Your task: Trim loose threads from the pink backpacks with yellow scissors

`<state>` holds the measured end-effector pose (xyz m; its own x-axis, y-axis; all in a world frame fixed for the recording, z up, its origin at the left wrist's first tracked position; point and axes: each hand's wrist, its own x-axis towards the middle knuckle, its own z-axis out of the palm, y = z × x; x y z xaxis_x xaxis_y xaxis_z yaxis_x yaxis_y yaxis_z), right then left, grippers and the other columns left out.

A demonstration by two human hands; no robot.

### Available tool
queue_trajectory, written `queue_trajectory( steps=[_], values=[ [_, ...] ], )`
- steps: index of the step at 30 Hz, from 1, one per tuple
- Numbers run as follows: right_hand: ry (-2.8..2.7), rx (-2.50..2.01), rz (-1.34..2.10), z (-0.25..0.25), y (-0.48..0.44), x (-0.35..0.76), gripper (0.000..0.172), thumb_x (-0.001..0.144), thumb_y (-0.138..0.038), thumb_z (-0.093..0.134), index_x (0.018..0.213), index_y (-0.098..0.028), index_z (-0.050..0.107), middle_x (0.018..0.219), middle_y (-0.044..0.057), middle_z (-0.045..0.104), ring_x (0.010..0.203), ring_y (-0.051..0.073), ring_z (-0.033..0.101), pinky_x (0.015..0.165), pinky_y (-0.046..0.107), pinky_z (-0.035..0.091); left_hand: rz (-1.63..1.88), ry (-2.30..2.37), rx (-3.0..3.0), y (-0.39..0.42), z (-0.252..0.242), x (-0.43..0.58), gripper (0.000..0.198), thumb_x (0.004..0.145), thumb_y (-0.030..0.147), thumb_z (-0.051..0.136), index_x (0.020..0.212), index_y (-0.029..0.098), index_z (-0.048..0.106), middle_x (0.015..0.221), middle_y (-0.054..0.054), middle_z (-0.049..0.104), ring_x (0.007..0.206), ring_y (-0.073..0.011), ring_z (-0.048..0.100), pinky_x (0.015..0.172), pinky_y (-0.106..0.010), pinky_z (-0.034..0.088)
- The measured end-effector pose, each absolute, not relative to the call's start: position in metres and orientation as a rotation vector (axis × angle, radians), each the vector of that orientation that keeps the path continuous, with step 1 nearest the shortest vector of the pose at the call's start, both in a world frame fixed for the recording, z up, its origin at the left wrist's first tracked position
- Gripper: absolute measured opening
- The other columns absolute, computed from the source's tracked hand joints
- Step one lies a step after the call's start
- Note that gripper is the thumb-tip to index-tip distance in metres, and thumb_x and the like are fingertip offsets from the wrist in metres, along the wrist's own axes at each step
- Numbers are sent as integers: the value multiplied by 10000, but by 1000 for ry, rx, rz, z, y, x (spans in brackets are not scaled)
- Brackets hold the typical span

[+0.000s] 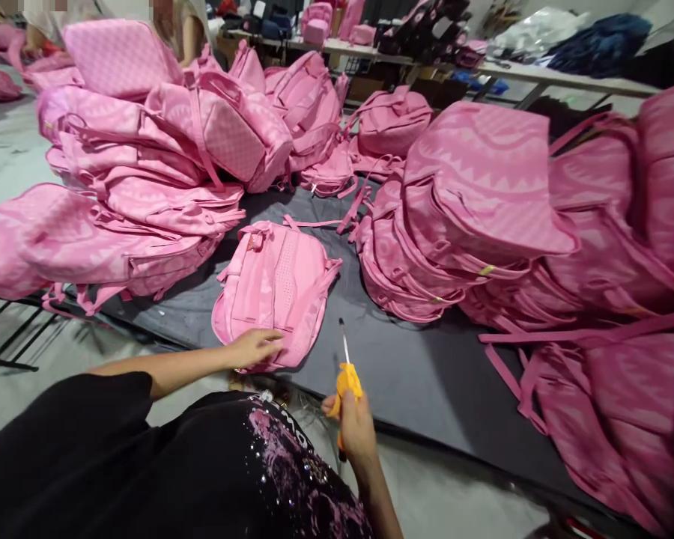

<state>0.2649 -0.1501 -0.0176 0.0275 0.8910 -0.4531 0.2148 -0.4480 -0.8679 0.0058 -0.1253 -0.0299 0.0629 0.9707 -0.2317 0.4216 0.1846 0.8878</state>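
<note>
A small pink backpack (299, 288) lies on the dark grey table cover, its padded back and straps facing up. My left hand (257, 346) rests on the backpack's near end, open, with the fingers stretched out across the fabric. In my right hand (355, 427), closed around the handle, is a yellow-handled tool (348, 380) with a thin metal shaft and a dark tip. The shaft points away from me, over the table to the right of the backpack and apart from it. My fingers hide part of the handle.
Stacks of pink backpacks stand on the left (146, 180) and right (477, 195). Another backpack (396, 120) sits farther back. The dark table cover (427, 389) runs along the front. Other people's arms (188, 34) show at the far left. A white table (511, 71) stands behind.
</note>
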Motion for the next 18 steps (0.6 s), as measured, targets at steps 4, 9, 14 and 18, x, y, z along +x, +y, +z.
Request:
queue_trajectory(
  steps=[4,9,14,18],
  values=[
    [-1653,-1493,1561,0,-128,211,565,865,-662,514,1163,-185,563,911,59,705,844,227,656,801,345,497,1118,1206,764,-107,-1,43,614,831,528,648,1310,152,566,869,-69,709,756,-173,668,682,-269,502],
    [-1667,-1162,1643,-6,-132,177,568,935,-655,421,1200,-181,587,1150,89,675,1041,206,621,962,334,458,1337,1147,623,-98,13,37,549,765,573,696,1096,142,623,715,5,612,539,-101,543,530,-222,418],
    [-1536,-1217,1737,-33,-121,178,696,888,-785,358,1064,-180,654,981,91,712,942,219,651,885,339,506,1374,1379,754,-95,-7,25,611,906,632,447,1229,126,566,900,-88,681,808,-200,667,746,-334,531],
    [-1389,-1408,1678,-41,-70,204,800,738,-892,451,985,-159,652,846,98,723,743,220,682,778,362,548,1002,2036,1349,-96,-41,14,774,885,514,582,1528,164,331,1562,-210,362,1466,-342,307,1173,-532,268]
  ],
)
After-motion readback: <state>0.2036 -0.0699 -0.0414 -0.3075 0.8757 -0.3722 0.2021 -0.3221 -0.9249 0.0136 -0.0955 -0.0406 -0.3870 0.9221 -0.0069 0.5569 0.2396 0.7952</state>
